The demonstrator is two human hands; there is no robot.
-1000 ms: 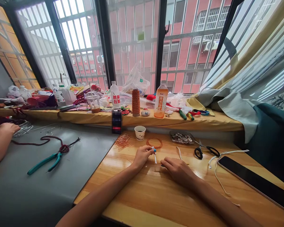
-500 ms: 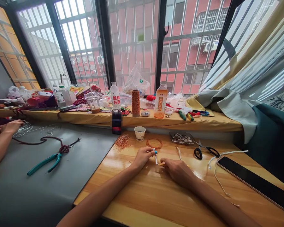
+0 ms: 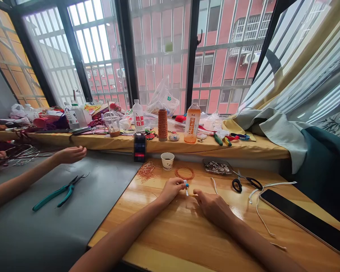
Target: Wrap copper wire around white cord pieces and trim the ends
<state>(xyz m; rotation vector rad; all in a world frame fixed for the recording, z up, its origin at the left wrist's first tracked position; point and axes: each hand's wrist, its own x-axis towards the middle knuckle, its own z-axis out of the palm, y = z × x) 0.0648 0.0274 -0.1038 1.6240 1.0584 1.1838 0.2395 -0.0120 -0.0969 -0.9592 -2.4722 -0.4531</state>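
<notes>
My left hand (image 3: 172, 189) pinches a short white cord (image 3: 186, 192) that hangs down from the fingertips. A small blue spot (image 3: 187, 185) shows at those fingertips; I cannot tell whether it is a nail or a bead. My right hand (image 3: 212, 204) is closed on a thin orange thread (image 3: 192, 195), which runs left to the lower end of the white cord. Both hands are low over the wooden table (image 3: 164, 234). Just beyond them lies a coil of thin copper-coloured strand (image 3: 184, 167).
Orange thread scraps (image 3: 147, 170), a paper cup (image 3: 167, 161), a tray of small pieces (image 3: 217, 166), scissors (image 3: 238, 185), white cords (image 3: 260, 213) and a phone (image 3: 303, 219) surround my hands. Teal pliers (image 3: 52, 196) lie left, near a co-worker's hand (image 3: 72, 154).
My hands have shifted only slightly, still joined by cord and thread. The co-worker's hand has swung right, and the dark red cord has left the pliers' tip.
</notes>
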